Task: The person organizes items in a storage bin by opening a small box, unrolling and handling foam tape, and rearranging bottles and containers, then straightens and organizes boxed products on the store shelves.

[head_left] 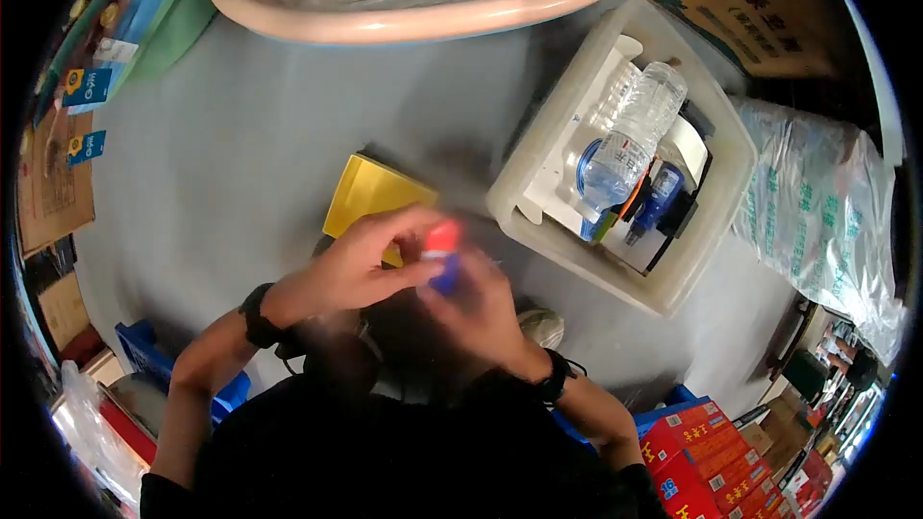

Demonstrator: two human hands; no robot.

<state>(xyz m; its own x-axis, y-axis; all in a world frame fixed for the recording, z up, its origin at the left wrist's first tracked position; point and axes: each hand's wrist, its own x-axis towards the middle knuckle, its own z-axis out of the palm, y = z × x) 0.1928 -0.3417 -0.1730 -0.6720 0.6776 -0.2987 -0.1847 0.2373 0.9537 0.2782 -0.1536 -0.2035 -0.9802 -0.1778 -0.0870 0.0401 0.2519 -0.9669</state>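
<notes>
Between my two hands is a small item with a red top and a blue lower part (442, 255), blurred, so I cannot make out its kind. The fingers and thumb of my left hand (370, 255) are closed on its left side. My right hand (481, 303), smeared by motion, grips it at the blue part from the right. Just beyond my left hand, a shallow yellow box (370, 194) sits on the grey floor, its near edge partly hidden by that hand.
A whitish plastic bin (663, 293) on the right holds a clear water bottle (635, 139), a blue bottle (659, 197) and other items. A pink basin (433, 24) stands ahead. Red boxes (707, 452) are at lower right; a cardboard box (750, 10) is at upper right.
</notes>
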